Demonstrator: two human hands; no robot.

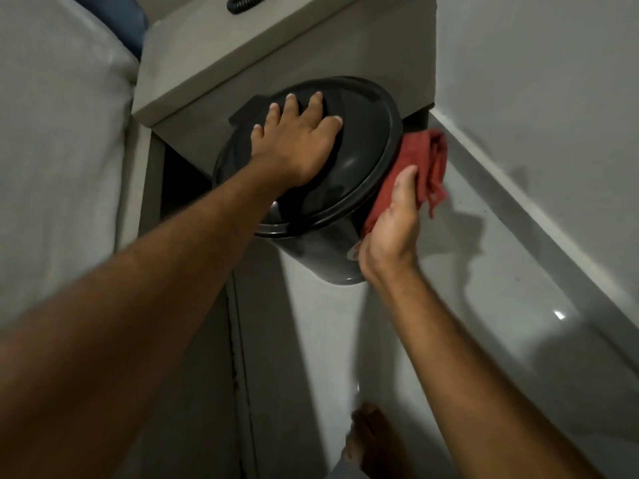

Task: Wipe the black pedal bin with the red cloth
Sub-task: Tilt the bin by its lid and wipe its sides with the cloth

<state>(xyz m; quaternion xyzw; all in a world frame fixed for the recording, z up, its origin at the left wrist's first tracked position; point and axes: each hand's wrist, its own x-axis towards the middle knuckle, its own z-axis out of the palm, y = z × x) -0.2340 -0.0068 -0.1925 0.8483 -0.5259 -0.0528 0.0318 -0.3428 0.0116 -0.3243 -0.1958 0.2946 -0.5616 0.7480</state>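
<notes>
The black pedal bin (359, 160) stands on the floor below a bedside cabinet, its round lid down. My left hand (297, 140) lies flat on the lid with fingers spread, holding nothing. My right hand (390, 223) presses the bunched red cloth (425, 160) against the bin's right side, just under the lid's rim. Part of the cloth hangs loose to the right of my fingers. The bin's lower body (321, 257) shows between my two arms.
A grey bedside cabinet (242, 63) overhangs the bin at the back, with a black coiled cord (242, 1) on top. A white mattress (58, 133) fills the left. A white wall and skirting (539, 188) run along the right. My bare foot (373, 440) is on the glossy floor.
</notes>
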